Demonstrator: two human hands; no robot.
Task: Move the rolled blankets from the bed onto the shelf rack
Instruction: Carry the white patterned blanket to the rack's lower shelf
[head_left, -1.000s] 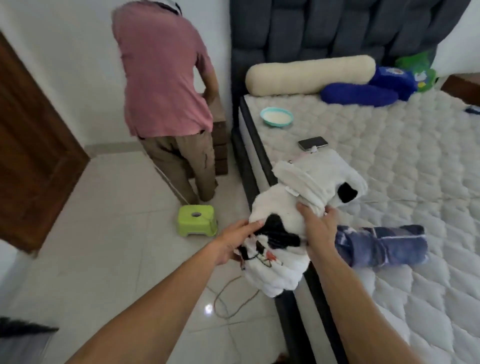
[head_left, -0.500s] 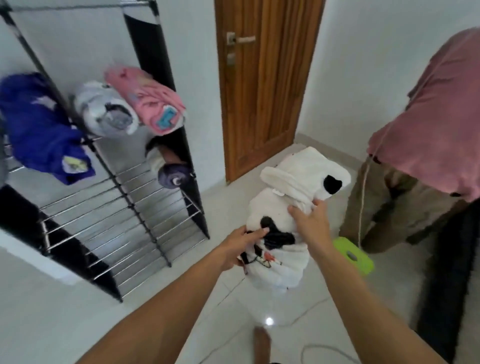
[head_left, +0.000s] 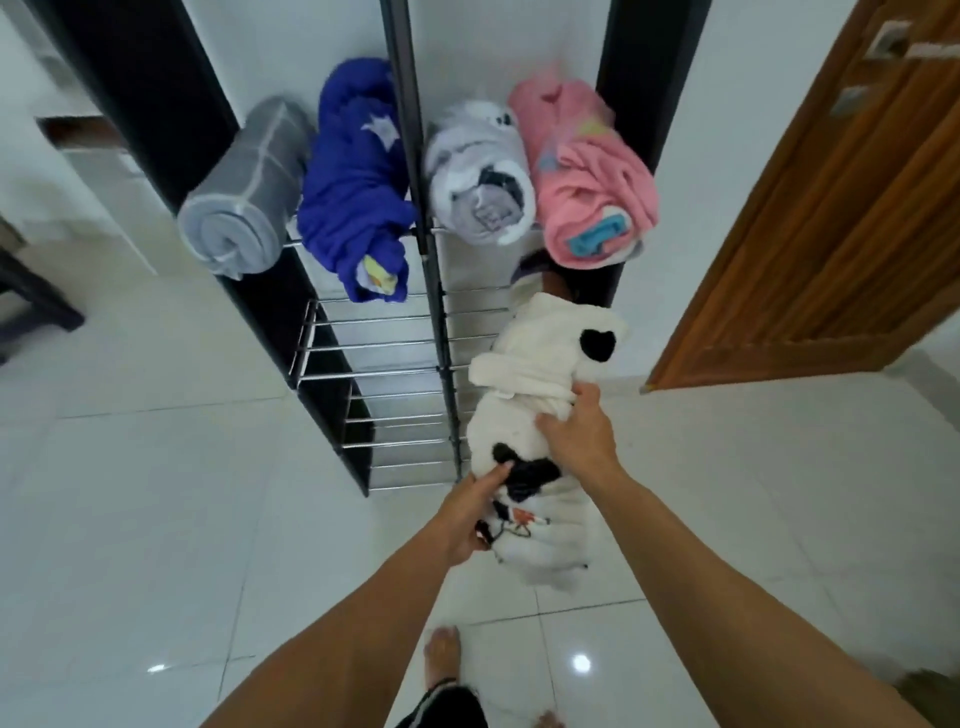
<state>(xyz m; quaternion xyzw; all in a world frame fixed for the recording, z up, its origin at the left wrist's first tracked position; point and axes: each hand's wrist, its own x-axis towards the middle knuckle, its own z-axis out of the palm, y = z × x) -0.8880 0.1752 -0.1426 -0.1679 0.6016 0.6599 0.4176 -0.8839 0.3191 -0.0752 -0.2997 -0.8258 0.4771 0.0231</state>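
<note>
While both my hands, left hand and right hand, are gripping the white rolled blanket, I am facing the shelf rack at twelve o'clock.

Four rolled blankets lay side by side on the top tier of the black-framed, metal-barred shelf rack — from left to right, the grey fleece roll, the dark blue roll, the pale grey-and-white roll and the pink roll. The white-and-black rolled blanket hung before the rack's right half, below the pink roll — left hand at its near left, right hand upon it. The brown wooden door stood to the right.
</note>
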